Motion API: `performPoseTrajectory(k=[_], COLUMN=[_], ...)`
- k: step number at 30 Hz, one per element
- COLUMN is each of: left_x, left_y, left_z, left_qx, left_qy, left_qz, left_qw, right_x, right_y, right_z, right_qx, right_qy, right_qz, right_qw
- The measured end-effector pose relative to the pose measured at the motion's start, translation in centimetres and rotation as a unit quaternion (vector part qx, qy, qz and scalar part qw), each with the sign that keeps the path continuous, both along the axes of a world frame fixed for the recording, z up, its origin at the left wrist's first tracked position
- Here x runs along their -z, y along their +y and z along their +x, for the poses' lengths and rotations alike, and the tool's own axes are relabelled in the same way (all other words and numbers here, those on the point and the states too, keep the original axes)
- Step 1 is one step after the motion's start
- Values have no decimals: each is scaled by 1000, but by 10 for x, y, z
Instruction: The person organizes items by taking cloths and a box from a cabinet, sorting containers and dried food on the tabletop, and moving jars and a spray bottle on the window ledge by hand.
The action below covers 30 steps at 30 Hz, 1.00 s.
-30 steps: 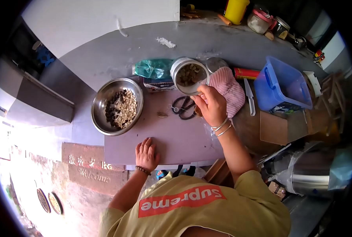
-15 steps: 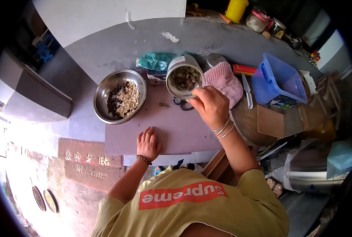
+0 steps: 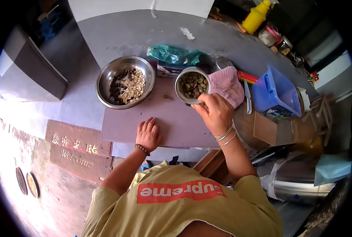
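My left hand [image 3: 148,133] lies palm down on the mauve tabletop [image 3: 184,126], its fingers stretched out and holding nothing. My right hand [image 3: 215,112] is closed at the near right rim of a round metal can [image 3: 178,94], thumb and fingers pinching the edge. Inside the can are greenish-brown dried pieces [image 3: 193,83]. A steel bowl [image 3: 105,96] beyond my left hand holds pale flat seeds [image 3: 133,87] and dark round ones [image 3: 116,85]. One small brown piece [image 3: 168,97] lies on the tabletop between bowl and can.
Behind the can sits a green plastic bag [image 3: 174,54] on a box. To its right are a pink ribbed cloth [image 3: 226,85], a white-handled knife [image 3: 248,98] and a blue plastic bin [image 3: 272,93]. An open cardboard box [image 3: 265,128] stands nearer on the right.
The can has gone from tilted towards me to nearly upright, with my right hand staying at its rim. My left hand rests in the same place; the whole view has shifted slightly.
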State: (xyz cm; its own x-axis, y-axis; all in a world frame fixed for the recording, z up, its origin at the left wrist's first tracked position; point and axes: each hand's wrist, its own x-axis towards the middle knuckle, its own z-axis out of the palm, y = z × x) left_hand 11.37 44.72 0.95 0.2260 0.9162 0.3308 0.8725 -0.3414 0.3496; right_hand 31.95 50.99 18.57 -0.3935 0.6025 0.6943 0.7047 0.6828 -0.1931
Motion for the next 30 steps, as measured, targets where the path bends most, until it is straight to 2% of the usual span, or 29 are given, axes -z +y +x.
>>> performPoseTrajectory(k=[7, 9, 14, 23, 30], left_x=[4, 5, 5, 5, 3], left_y=[-1, -1, 2, 1, -1], left_z=[-2, -2, -3, -3, -4], left_qx=[6, 6, 18, 33, 28], left_qy=[-5, -9, -9, -7, -6], left_qz=[10, 12, 15, -1, 5], left_qw=[1000, 1000, 1000, 999, 1000], right_x=[0, 4, 1, 86, 99], right_y=[-17, -22, -51, -36, -33], right_z=[-8, -7, -10, -22, -19], right_qx=[-27, -37, -49, -18, 0], right_qy=[-22, -3, -1, -31, -43], right_qz=[13, -40, -50, -131, -193], right_qw=[999, 998, 998, 991, 980])
